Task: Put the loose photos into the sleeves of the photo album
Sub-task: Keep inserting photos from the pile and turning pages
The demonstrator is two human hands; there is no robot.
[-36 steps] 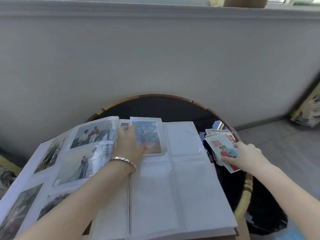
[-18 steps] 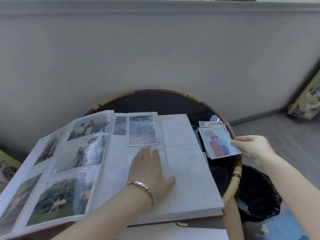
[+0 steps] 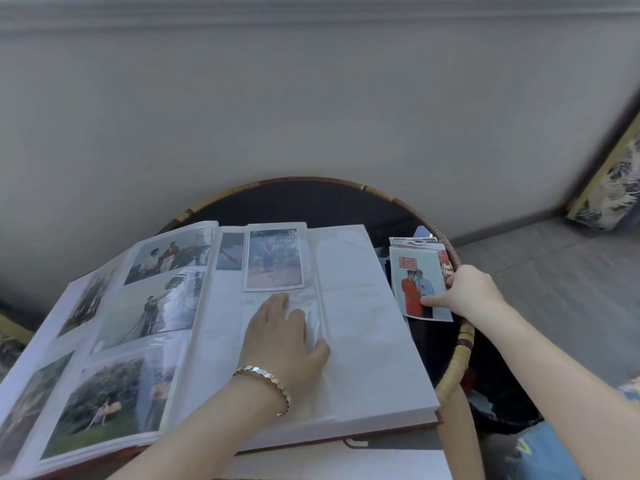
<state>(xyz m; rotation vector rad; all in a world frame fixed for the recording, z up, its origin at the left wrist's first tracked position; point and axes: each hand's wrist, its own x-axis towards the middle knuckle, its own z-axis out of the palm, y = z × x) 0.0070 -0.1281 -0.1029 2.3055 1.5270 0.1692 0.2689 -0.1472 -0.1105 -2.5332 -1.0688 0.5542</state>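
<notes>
The photo album (image 3: 367,341) lies open on a round table. Its left page carries several sleeved photos; one photo (image 3: 273,259) sits in the top sleeve of the right page. My left hand (image 3: 284,337), with a bracelet on the wrist, lies flat with straight fingers on the clear sleeve below that photo. My right hand (image 3: 465,292) pinches a loose photo (image 3: 414,282) of two people under a flag, just right of the album. Under it lies the pile of loose photos (image 3: 415,241).
The round table has a dark top and a woven rattan rim (image 3: 453,358). A grey wall (image 3: 311,98) stands right behind it. A patterned cushion (image 3: 613,188) leans at the far right on the tiled floor. A dark bin (image 3: 502,403) sits below the table's right edge.
My left hand slid down from the sleeved photo to the sleeve below it. My right hand picked the flag photo off the pile and brought it nearer the album.
</notes>
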